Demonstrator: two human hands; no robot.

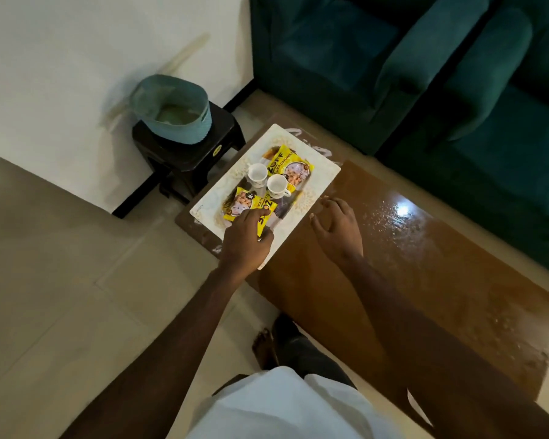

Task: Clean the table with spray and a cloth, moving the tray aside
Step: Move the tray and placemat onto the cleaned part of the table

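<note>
A white patterned tray lies on the left end of the brown table. It carries two white cups and two yellow snack packets. My left hand reaches over the tray's near corner, with its fingers and thumb closed on the nearer yellow packet. My right hand hovers over the table just right of the tray's edge, fingers spread and holding nothing. Spray droplets glisten on the table's middle. I see no spray bottle and no cloth.
A black stool holding a blue-green basket stands against the white wall, left of the table. Dark green sofas line the far side. White foam streaks mark the table beyond the tray. My legs stand at the near edge.
</note>
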